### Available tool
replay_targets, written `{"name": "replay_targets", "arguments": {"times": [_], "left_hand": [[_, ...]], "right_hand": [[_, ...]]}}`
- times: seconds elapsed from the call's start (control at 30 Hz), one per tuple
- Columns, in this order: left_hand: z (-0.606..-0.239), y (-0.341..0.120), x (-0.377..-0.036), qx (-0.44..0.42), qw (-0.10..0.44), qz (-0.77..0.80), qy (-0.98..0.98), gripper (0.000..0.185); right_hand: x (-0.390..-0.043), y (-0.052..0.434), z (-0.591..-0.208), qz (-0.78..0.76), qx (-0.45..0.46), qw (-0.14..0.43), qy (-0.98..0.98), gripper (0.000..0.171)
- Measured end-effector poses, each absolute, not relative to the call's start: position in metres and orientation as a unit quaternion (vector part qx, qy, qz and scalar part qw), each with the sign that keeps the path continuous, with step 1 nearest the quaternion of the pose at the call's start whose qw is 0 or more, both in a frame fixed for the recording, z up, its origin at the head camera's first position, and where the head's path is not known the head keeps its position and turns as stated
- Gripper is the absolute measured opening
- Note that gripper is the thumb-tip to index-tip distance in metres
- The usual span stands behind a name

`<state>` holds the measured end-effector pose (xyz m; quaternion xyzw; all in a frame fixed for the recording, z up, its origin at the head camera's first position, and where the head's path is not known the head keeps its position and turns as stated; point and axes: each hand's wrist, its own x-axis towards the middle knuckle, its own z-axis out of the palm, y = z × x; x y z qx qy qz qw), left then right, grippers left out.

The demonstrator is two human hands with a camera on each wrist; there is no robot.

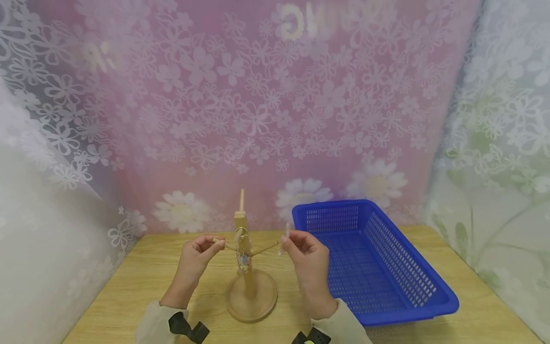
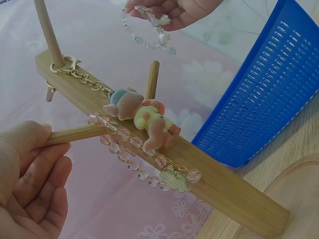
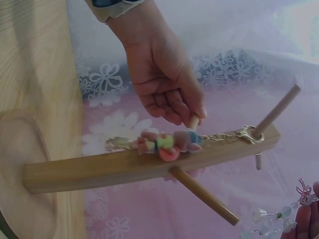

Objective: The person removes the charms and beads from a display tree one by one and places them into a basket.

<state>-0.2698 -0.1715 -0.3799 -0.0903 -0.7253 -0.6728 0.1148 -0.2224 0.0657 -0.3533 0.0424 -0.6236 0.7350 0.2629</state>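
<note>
Pink flower-print backdrop (image 1: 266, 100), pale side hangings (image 1: 507, 124), wood-grain tabletop (image 1: 129, 286), faint lettering (image 1: 293, 22), perhaps showing through

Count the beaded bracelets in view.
2: the pink bracelet hangs from the peg that the left hand holds; the flower-bead bracelet is in the right hand. Others may be hidden behind the stand.

Loose cream sleeves (image 1: 153, 325), each crossed by a black wristband (image 1: 178, 323); the left carries a blocky black mount (image 1: 199, 332), the right shows a yellowish patch (image 1: 310, 342).
</note>
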Motion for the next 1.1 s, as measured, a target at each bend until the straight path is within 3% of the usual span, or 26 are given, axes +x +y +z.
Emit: {"name": "replay_targets", "arguments": {"times": [0.43, 1.1], "left_hand": [[-0.382, -0.171, -0.268, -0.073, 0.109, -0.669, -0.732, 0.023], [-0.379, -0.171, -0.269, -0.086, 0.116, -0.673, -0.726, 0.011]], "right_hand": [[-0.218, 0.095, -0.332, 0.71, 0.08, 0.252, -0.652, 0.013], [-0.241, 0.143, -0.316, 0.613, 0.112, 0.229, -0.748, 0.021]]}}
